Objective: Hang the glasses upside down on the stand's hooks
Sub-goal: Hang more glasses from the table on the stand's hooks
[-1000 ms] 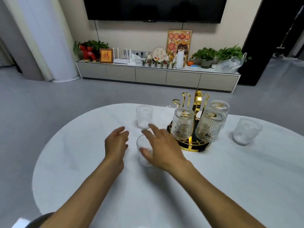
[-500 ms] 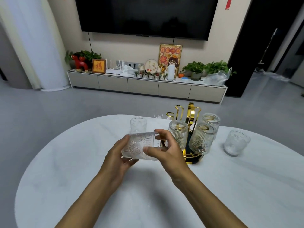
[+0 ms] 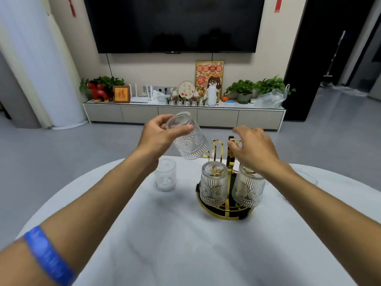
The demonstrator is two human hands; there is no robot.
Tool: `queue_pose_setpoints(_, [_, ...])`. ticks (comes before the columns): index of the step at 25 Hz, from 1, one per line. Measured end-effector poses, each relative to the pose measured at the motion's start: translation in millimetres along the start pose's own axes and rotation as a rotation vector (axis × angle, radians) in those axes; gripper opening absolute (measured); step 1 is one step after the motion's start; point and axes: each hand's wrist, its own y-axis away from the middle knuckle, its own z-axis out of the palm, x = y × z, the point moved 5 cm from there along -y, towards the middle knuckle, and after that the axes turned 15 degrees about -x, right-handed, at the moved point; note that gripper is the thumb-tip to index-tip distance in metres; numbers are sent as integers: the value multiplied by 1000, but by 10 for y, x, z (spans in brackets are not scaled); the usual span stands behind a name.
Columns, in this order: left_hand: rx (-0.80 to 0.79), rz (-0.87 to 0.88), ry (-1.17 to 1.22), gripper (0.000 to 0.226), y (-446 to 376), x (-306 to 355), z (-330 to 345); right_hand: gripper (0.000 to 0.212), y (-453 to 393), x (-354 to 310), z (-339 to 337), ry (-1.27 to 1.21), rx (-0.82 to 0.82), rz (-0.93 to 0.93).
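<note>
— Nearest the camera, what shows?
— A blue band (image 3: 48, 257) on the left forearm, above the white table (image 3: 165, 244).
— And further out?
— A gold stand (image 3: 224, 211) with two glasses hung upside down: the left hung glass (image 3: 213, 187) and the right hung glass (image 3: 248, 188). One upright glass (image 3: 165, 174) sits on the table just left of it.
— The hands?
— The left hand (image 3: 158, 137) grips a tilted glass (image 3: 188, 139) base-up, fingers wrapped round it, above the free hooks (image 3: 216, 147). The right hand (image 3: 255, 149) hovers over the stand, fingers spread, holding nothing.
</note>
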Motion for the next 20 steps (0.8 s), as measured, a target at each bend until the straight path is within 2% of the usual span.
queue_pose_setpoints(3, [-56,-48,-186,80,-358,-134,276,30,-69,64,92,-91,-36,-44])
queue_pose_setpoints(5, [-92,-50,-265,84,-505,-245,355,20,-57,35,124,-20,-2,-113])
queue_pose_setpoints(9, [-158,-75,-368,88,-617,-400,404,20,-32,36,134,11,-13,-136])
queue_pose_setpoints(13, [-247,-48,-463,78,-583,-517,471,20,3,-2,142,41,12,-156])
queue_pose_setpoints(17, [-325,-36,-541,54,-541,-668,505,18,20,-3,140,46,4,-152])
queue_pose_setpoints(20, [-347,-37,-613,48,-500,-799,518,25,40,-3,141,51,-11,-142])
